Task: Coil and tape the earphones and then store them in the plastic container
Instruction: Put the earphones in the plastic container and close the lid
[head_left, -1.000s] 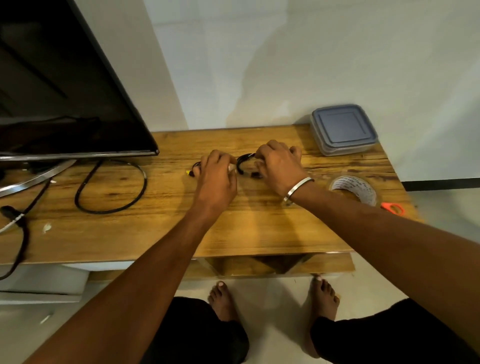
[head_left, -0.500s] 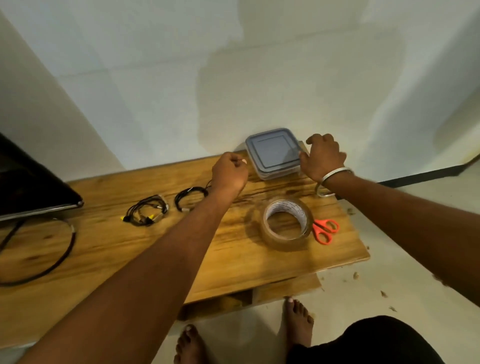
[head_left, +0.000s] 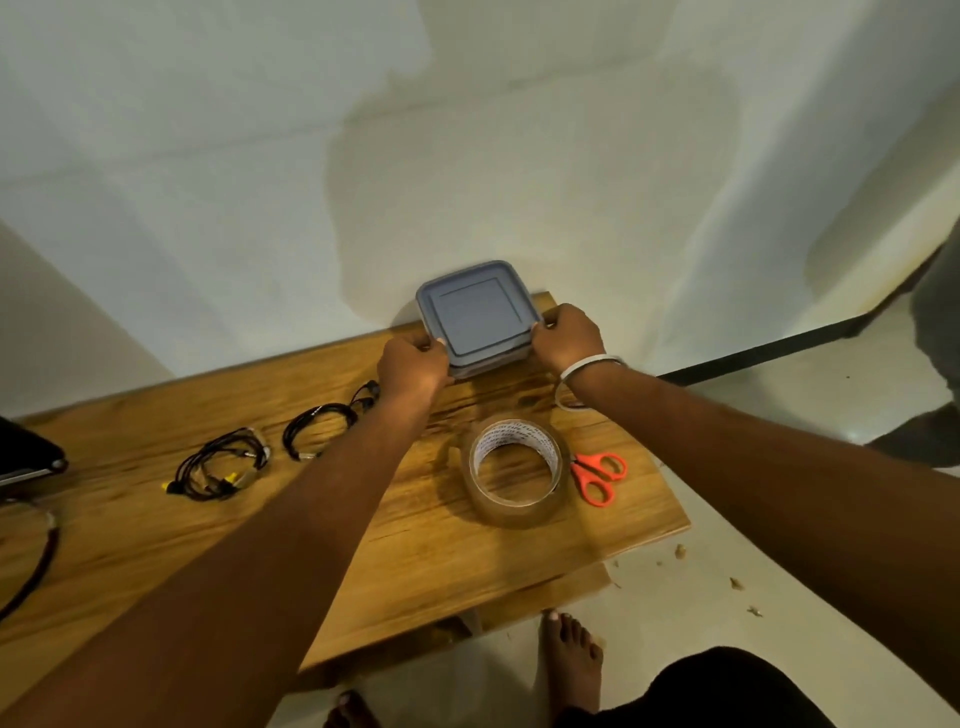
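A square plastic container (head_left: 475, 312) with a grey lid stands at the far edge of the wooden table (head_left: 415, 545), against the wall. My left hand (head_left: 410, 364) grips its left side and my right hand (head_left: 566, 338) grips its right side, fingers curled over the lid's rim. Two coiled black earphones lie on the table to the left: one coil (head_left: 319, 431) close to my left wrist, the other (head_left: 221, 465) with yellow tips further left. A roll of clear tape (head_left: 514, 467) lies flat in front of the container.
Orange-handled scissors (head_left: 597, 475) lie right of the tape near the table's right edge. A black screen corner (head_left: 26, 457) and a thick black cable (head_left: 31, 566) sit at the far left. My bare feet stand on the floor below the table's front edge.
Both hands left the earphone coils on the table and moved right to the container. They now hold its two sides. The view swung right, away from the screen.
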